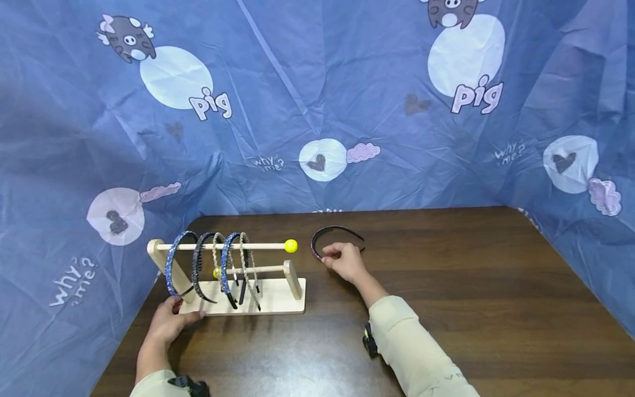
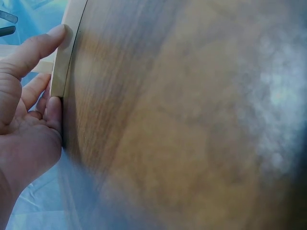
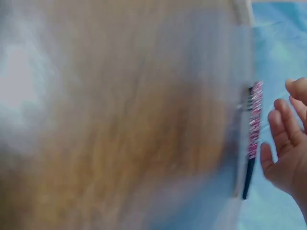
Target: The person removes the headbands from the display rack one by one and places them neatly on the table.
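My left hand [image 1: 166,325] holds the left end of a light wooden headband stand [image 1: 280,300]. Its thumb lies along the front edge of the base, as the left wrist view [image 2: 36,96] also shows. Several headbands hang on the stand's upper rod, among them a glittery blue headband [image 1: 171,264], a dark headband [image 1: 196,275] and a beige braided headband [image 1: 243,253]. To the right, a black headband with pink glitter [image 3: 255,124] lies on the table. Just beside it is my right hand [image 1: 349,263], fingers loosely bent, with a gap to the headband in the right wrist view.
A dark wooden table [image 1: 471,309] carries everything. The upper rod ends in a yellow ball [image 1: 290,246], and a lower rod [image 1: 268,269] runs to a short post at the right. Blue printed cloth [image 1: 278,110] hangs behind the table and on both sides.
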Demonstrator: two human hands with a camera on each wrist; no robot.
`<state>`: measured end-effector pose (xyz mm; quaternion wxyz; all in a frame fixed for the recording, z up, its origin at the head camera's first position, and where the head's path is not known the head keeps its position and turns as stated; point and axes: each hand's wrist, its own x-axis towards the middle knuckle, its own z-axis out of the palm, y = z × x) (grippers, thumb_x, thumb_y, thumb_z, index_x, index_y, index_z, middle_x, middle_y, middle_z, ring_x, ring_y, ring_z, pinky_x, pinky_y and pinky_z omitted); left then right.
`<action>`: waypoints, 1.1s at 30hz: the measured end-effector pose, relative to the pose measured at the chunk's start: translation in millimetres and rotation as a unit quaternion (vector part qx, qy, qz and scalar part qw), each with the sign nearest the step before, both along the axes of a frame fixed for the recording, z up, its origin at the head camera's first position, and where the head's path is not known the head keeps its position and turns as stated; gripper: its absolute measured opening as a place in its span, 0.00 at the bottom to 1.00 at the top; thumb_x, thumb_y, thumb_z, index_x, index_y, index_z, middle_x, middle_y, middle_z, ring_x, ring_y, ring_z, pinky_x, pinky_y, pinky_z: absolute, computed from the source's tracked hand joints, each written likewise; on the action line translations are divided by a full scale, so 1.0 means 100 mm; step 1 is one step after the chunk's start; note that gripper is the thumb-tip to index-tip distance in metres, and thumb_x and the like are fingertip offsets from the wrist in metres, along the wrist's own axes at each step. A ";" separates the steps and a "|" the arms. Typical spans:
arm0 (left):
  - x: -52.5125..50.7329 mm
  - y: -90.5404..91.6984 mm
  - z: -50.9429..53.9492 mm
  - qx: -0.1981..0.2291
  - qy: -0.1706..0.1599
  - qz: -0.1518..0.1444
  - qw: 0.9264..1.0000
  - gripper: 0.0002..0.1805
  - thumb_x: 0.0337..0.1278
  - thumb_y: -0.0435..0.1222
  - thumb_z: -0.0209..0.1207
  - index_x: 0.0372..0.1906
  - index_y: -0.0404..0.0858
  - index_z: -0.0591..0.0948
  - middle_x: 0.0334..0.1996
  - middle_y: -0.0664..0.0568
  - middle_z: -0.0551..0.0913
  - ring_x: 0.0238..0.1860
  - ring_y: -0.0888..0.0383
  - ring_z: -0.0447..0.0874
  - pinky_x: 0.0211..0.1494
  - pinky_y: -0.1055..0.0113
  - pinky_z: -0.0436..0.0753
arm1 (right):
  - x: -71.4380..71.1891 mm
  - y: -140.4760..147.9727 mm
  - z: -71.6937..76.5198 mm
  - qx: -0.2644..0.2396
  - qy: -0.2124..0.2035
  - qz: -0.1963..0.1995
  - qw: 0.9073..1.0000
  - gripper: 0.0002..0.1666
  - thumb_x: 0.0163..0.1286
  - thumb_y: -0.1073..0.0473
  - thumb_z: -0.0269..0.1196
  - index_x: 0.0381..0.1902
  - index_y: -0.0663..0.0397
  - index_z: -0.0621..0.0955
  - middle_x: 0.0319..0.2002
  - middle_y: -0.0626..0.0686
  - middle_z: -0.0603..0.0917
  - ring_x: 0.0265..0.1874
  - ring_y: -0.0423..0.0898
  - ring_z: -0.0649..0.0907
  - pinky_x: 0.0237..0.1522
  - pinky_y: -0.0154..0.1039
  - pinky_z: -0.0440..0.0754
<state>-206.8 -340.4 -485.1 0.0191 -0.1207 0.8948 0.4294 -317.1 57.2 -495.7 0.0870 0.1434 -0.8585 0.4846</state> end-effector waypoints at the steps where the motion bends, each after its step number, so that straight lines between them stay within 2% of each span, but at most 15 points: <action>1: 0.00 0.00 0.00 -0.001 0.000 -0.001 1.000 0.41 0.43 0.34 0.68 0.60 0.19 0.60 0.54 0.23 0.66 0.52 0.36 0.68 0.55 0.49 0.66 | 0.03 -0.01 0.03 -0.008 0.002 -0.001 1.000 0.12 0.54 0.66 0.68 0.37 0.63 0.84 0.30 0.50 0.85 0.29 0.43 0.81 0.34 0.36 0.78; 5: 0.01 -0.02 -0.02 -0.006 0.004 -0.006 1.000 0.40 0.44 0.35 0.67 0.59 0.20 0.61 0.53 0.25 0.68 0.51 0.38 0.69 0.52 0.53 0.69 | 0.16 -0.05 0.18 -0.057 -0.023 0.001 0.998 0.15 0.53 0.66 0.68 0.40 0.67 0.82 0.30 0.53 0.84 0.29 0.44 0.81 0.34 0.36 0.78; 9: 0.02 -0.01 -0.03 -0.004 0.007 -0.012 1.000 0.39 0.44 0.35 0.68 0.58 0.19 0.62 0.51 0.26 0.71 0.48 0.41 0.71 0.46 0.60 0.71 | 0.32 -0.06 0.33 -0.100 -0.062 0.004 0.993 0.17 0.52 0.66 0.69 0.41 0.66 0.81 0.30 0.53 0.83 0.29 0.45 0.81 0.34 0.37 0.78; 14: 0.03 0.01 -0.01 -0.006 0.006 -0.006 1.000 0.39 0.44 0.35 0.68 0.58 0.19 0.63 0.51 0.26 0.71 0.46 0.43 0.72 0.44 0.63 0.72 | 0.51 -0.07 0.49 -0.132 -0.089 0.033 0.987 0.20 0.52 0.65 0.69 0.44 0.64 0.80 0.33 0.56 0.82 0.31 0.45 0.80 0.34 0.36 0.78; 18: 0.03 0.01 0.00 -0.010 0.008 -0.006 1.000 0.39 0.44 0.36 0.68 0.58 0.19 0.63 0.51 0.26 0.71 0.47 0.42 0.72 0.46 0.60 0.72 | 0.63 -0.10 0.57 -0.151 -0.094 0.061 0.982 0.21 0.52 0.65 0.69 0.45 0.65 0.80 0.35 0.58 0.81 0.31 0.45 0.80 0.33 0.36 0.78; 26: 0.04 -0.01 -0.03 -0.009 0.004 -0.006 1.000 0.41 0.43 0.35 0.68 0.59 0.19 0.61 0.53 0.25 0.69 0.50 0.38 0.70 0.50 0.54 0.70 | 0.87 -0.18 0.68 -0.170 -0.081 0.123 0.974 0.21 0.54 0.65 0.67 0.46 0.67 0.79 0.37 0.54 0.82 0.34 0.47 0.80 0.38 0.37 0.78; 33: 0.01 0.00 -0.02 -0.009 0.008 -0.008 1.000 0.40 0.44 0.35 0.68 0.59 0.19 0.61 0.53 0.25 0.69 0.51 0.38 0.70 0.51 0.55 0.69 | 0.99 -0.27 0.78 -0.176 -0.093 0.155 0.968 0.21 0.56 0.63 0.67 0.47 0.66 0.78 0.41 0.58 0.81 0.38 0.46 0.79 0.41 0.38 0.77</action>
